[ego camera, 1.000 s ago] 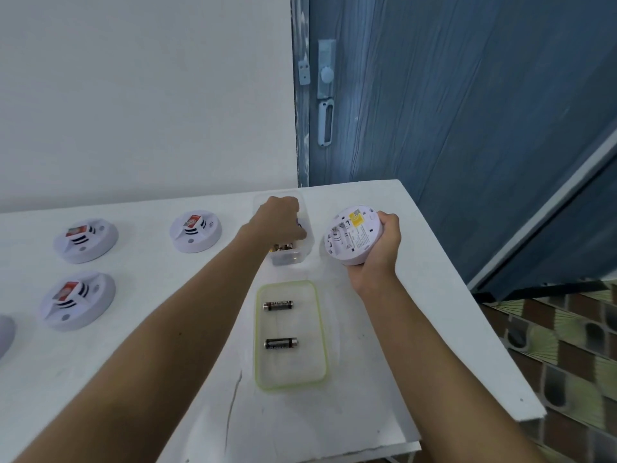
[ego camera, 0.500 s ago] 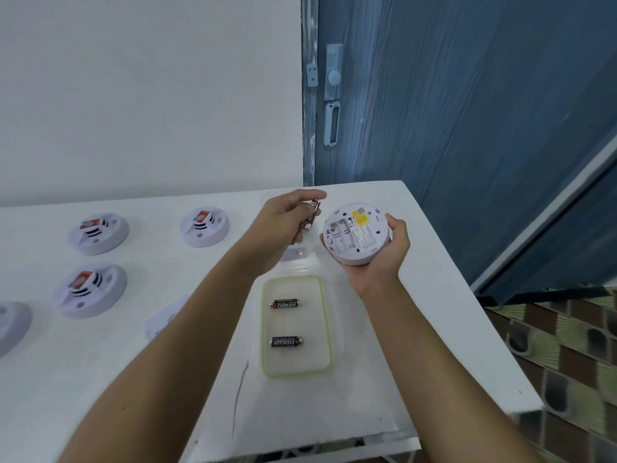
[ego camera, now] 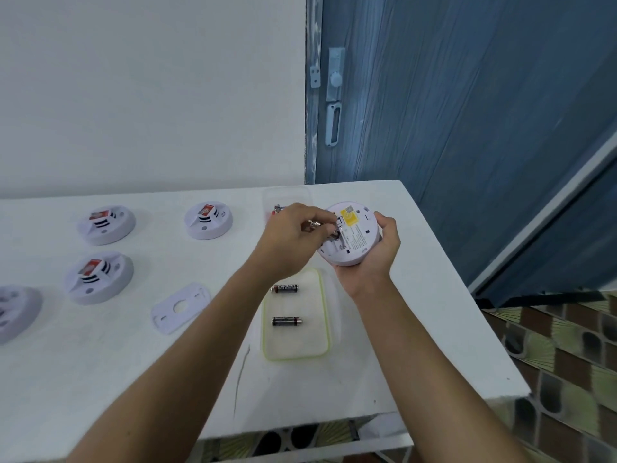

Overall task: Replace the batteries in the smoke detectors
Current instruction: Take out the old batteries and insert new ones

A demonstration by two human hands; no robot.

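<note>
My right hand (ego camera: 374, 262) grips a round white smoke detector (ego camera: 354, 235) above the table, its back with a yellow label turned up toward me. My left hand (ego camera: 293, 235) pinches a battery (ego camera: 320, 226) and holds it against the detector's open battery bay. Behind my left hand stands a clear container (ego camera: 283, 200) with more batteries, mostly hidden. A flat clear lid (ego camera: 314, 345) with a green rim lies in front, with two black batteries (ego camera: 284, 288) (ego camera: 286, 321) on it.
Three white detectors (ego camera: 208, 220) (ego camera: 106, 224) (ego camera: 99, 277) sit face up on the white table (ego camera: 100, 362); part of another (ego camera: 16, 312) shows at the left edge. A white mounting plate (ego camera: 180, 307) lies by my left forearm. A blue door (ego camera: 434, 95) stands behind; the table edge is at the right.
My left hand has come out of the clear container with a battery and moved right to the detector's back. My right hand has tilted the detector slightly toward me.
</note>
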